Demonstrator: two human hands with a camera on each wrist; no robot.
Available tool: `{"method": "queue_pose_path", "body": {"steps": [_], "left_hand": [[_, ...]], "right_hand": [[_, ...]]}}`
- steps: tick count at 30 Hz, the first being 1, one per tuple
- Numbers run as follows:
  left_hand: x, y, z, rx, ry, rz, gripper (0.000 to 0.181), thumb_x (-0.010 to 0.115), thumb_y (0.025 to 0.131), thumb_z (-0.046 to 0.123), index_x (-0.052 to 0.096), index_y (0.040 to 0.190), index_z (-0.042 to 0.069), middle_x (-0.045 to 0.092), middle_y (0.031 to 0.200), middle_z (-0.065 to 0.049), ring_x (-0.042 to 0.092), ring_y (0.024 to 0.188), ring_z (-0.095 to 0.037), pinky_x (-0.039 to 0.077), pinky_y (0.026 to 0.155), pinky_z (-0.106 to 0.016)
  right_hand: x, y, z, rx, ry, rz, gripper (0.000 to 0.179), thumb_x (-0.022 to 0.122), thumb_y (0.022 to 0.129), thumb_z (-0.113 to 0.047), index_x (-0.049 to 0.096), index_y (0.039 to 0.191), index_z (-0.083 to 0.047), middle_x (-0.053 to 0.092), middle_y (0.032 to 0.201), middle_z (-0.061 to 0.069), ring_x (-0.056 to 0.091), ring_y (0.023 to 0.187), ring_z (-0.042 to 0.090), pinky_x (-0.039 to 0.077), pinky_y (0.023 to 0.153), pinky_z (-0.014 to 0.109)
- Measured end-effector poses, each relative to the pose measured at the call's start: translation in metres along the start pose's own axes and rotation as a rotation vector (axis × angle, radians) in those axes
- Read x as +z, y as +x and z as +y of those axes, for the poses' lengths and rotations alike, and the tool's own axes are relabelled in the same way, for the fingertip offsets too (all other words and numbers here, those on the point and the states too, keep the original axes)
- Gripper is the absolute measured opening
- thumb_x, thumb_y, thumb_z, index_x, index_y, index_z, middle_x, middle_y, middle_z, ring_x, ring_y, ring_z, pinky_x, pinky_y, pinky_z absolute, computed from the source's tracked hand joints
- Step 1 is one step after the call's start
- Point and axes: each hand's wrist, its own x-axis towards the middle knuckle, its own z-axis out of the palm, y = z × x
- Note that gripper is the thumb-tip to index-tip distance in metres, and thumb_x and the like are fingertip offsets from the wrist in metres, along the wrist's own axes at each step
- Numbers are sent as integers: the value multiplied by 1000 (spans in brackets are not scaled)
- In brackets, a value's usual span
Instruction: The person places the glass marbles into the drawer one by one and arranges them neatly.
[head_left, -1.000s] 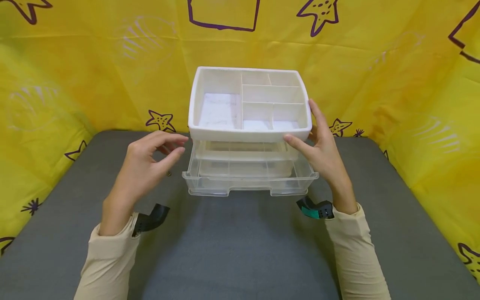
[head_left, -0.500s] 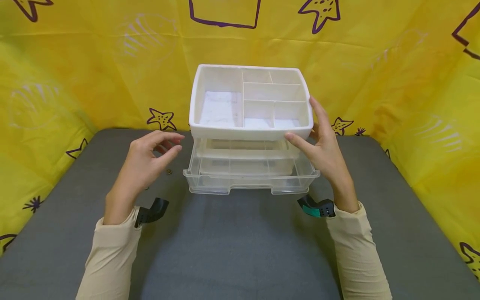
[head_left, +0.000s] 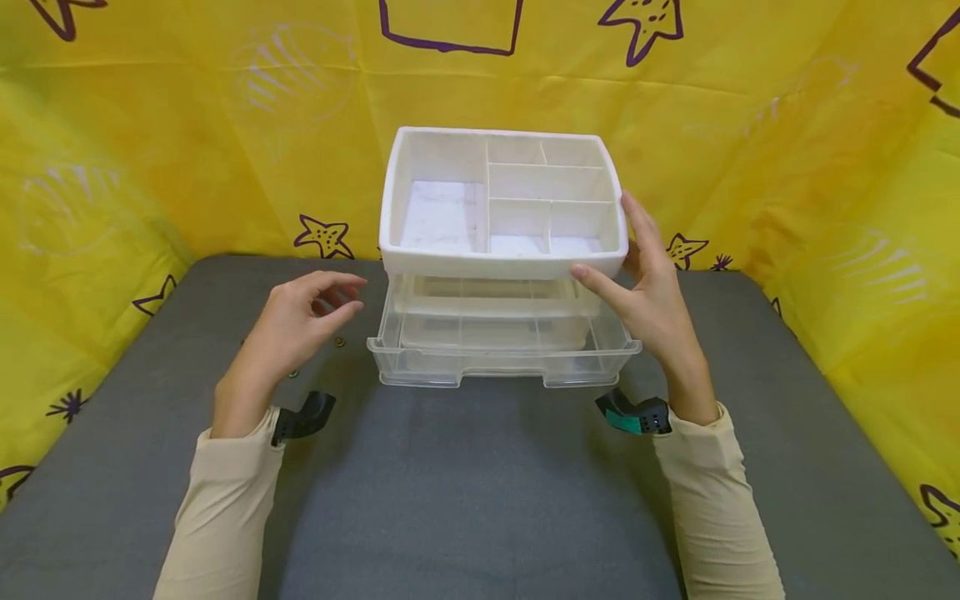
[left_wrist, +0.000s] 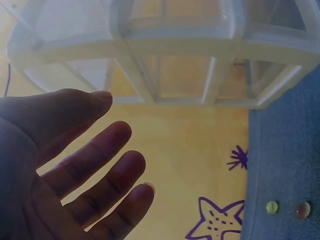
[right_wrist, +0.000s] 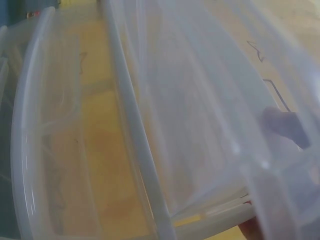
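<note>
We noted a table (head_left: 480,500) covered in dark gray cloth, bounded at the rear and both sides by yellow fabric (head_left: 195,150) marked with purple starfish. We found the white drawer organizer (head_left: 495,265) at the center of the table's far half, upright, its long axis running left to right, roughly parallel to the rear edge. Its compartmented top faced upward; its clear drawer (head_left: 420,371) projected forward toward the person. We saw the right hand (head_left: 654,292) grip the front right corner, thumb on the front wall, fingers along the side. The left hand (head_left: 292,321) hung just beside the opposite side, fingers loosely bent, thumb apart, holding nothing. Near it lay a yellow-green ball (left_wrist: 271,207) and a brownish ball (left_wrist: 302,210).
</note>
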Motion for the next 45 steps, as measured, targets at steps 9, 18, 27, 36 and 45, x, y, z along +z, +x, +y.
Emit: {"method": "queue_pose_path", "body": {"steps": [9,18,27,36,45], "left_hand": [[2,3,-14,-49,11,-78,27,67,94,14,69,120,6,72,108,-14,66,86,-26,49,72,-22],[7,5,-29,-111,7,-188,30,65,96,14,66,125,4,71,113,-18,67,94,-29,52,75,-29],[12,6,-42,-124,16,-251,34,65,95,10,63,127,1,69,117,-22,67,99,-34,55,82,-42],[18,7,-52,-105,18,-313,40,69,90,9,61,128,-3,66,118,-27,67,101,-38,54,86,-47],[21,7,-56,-81,29,-366,42,71,87,4,59,126,-7,65,119,-30,65,103,-43,52,90,-54]], "right_hand": [[0,-1,-1,8,4,-1,89,73,87,-4,24,158,-23,24,162,-1,54,119,29,48,93,14],[0,-2,-1,27,1,4,89,74,87,-5,23,158,-23,25,161,0,53,121,27,48,95,16],[1,-1,-1,29,3,1,90,74,87,-5,22,158,-23,25,162,0,53,122,27,48,98,18],[1,-1,-1,17,0,-1,89,74,88,-4,23,158,-22,26,161,1,53,121,28,48,97,17],[-1,0,-1,13,-2,-4,87,72,89,-5,22,158,-22,24,162,0,52,123,28,47,99,18]]}}
